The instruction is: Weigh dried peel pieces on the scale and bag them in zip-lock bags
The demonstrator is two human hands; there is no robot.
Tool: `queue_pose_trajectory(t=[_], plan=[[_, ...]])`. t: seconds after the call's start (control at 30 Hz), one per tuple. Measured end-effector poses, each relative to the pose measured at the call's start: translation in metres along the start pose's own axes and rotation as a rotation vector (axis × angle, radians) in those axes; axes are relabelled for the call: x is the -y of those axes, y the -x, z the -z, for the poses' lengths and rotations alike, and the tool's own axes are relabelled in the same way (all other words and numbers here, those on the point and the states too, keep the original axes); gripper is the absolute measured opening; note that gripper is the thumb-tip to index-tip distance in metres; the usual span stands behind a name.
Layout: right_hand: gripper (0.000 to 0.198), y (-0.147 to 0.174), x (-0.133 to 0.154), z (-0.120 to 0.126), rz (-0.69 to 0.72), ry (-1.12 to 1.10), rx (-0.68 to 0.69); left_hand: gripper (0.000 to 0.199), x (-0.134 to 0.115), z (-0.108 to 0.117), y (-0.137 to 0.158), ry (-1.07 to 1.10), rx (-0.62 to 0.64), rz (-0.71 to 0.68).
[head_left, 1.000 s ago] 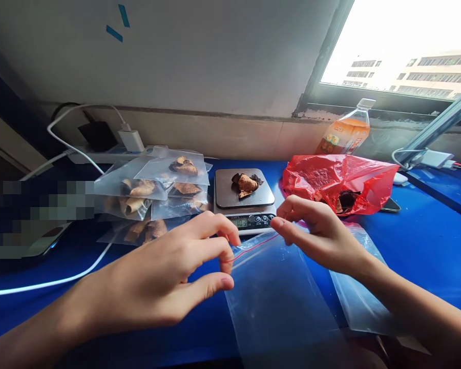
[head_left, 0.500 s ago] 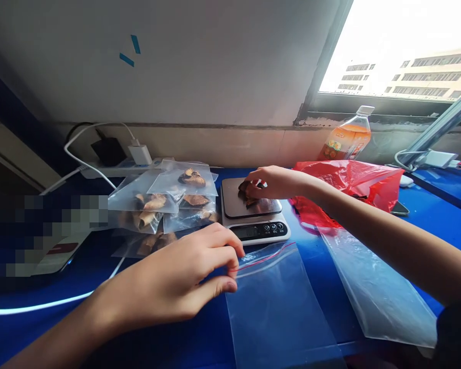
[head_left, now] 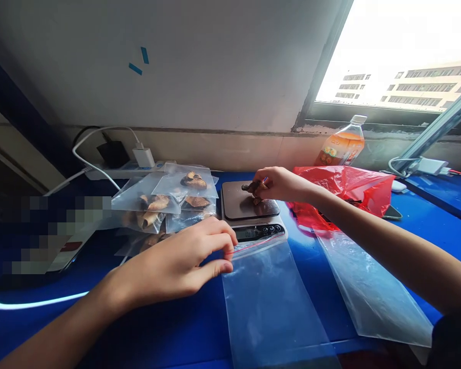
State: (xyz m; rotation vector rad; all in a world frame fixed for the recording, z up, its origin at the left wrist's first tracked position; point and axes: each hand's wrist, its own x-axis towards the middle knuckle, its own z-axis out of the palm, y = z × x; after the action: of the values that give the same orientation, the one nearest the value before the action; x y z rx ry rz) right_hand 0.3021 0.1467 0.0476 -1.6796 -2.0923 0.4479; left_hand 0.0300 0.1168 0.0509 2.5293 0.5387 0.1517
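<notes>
My right hand (head_left: 278,184) is closed on dark brown, curled dried pieces (head_left: 250,187), just over the steel plate of a digital kitchen scale (head_left: 232,202). Their kind I cannot make out. The fingers hide part of them. My left hand (head_left: 176,261) pinches the upper left corner of a clear zip bag (head_left: 274,307) with a red seal line. This bag lies flat and looks to have nothing in it. Its top edge overlaps the front of the scale, whose display is too dim to read.
Several zip bags (head_left: 159,189) with brown dried pieces lie piled left of the scale. To the right are a red plastic bag (head_left: 353,184), another clear bag (head_left: 376,287) and an orange drink bottle (head_left: 343,143). A white cable (head_left: 34,303) crosses the left side.
My right hand has lifted the dried pieces slightly off the scale plate. With my left hand, the zip bag's top edge has moved up onto the scale's front.
</notes>
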Motion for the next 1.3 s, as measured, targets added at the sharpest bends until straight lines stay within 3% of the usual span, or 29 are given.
queue_pose_trajectory(t=[0.17, 0.27, 0.4, 0.5, 0.6, 0.77, 0.87, 1.17, 1.3], plan=[[0.018, 0.011, 0.001, 0.003, 0.040, -0.509, 0.065, 0.010, 0.004, 0.000, -0.001, -0.022, -0.015, 0.026], [0.019, 0.027, 0.011, 0.004, 0.055, -0.666, 0.160, 0.011, 0.005, 0.000, 0.000, -0.053, -0.037, 0.014], [0.018, 0.047, 0.032, 0.002, 0.184, -0.481, 0.250, 0.011, 0.007, -0.001, -0.001, -0.073, -0.086, -0.012], [0.017, 0.056, 0.044, -0.001, 0.323, -0.195, 0.168, 0.011, 0.007, -0.002, -0.002, -0.063, -0.113, -0.023], [0.015, 0.060, 0.048, -0.002, 0.368, -0.095, 0.099, 0.010, 0.008, -0.003, -0.001, -0.046, -0.130, -0.032], [0.018, 0.056, 0.044, 0.000, 0.362, -0.182, 0.017, 0.015, 0.010, -0.003, -0.001, -0.034, -0.124, -0.065], [0.018, 0.055, 0.044, -0.001, 0.380, -0.202, 0.034, 0.015, 0.011, -0.003, -0.002, -0.021, -0.124, -0.080], [0.014, 0.069, 0.052, 0.006, 0.395, -0.293, 0.302, 0.014, 0.011, -0.004, -0.006, 0.025, -0.231, 0.025], [0.027, 0.075, 0.054, 0.010, 0.324, -0.372, 0.430, 0.014, 0.008, -0.004, -0.008, 0.049, -0.217, 0.088]])
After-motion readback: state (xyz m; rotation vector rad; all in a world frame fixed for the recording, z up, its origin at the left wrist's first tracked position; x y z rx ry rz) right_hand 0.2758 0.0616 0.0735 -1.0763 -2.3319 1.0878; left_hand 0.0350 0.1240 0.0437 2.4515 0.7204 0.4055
